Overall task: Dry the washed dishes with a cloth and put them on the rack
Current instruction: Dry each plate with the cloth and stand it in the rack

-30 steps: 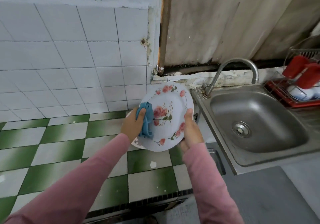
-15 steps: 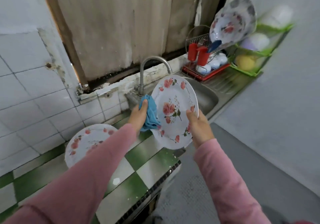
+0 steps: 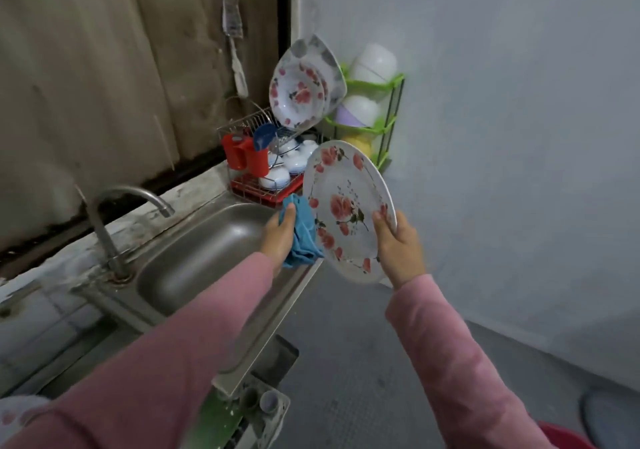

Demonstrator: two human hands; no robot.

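Pinching the flowered plate at its lower right rim, the right hand lays its thumb on the face, the other fingers hidden behind. The left hand grips a bunched blue cloth against the plate's left edge. The plate is held tilted on edge in the air, past the right end of the steel sink and in front of the wire rack, where other flowered plates stand upright above red cups.

A home kitchen: steel sink, dish rack.
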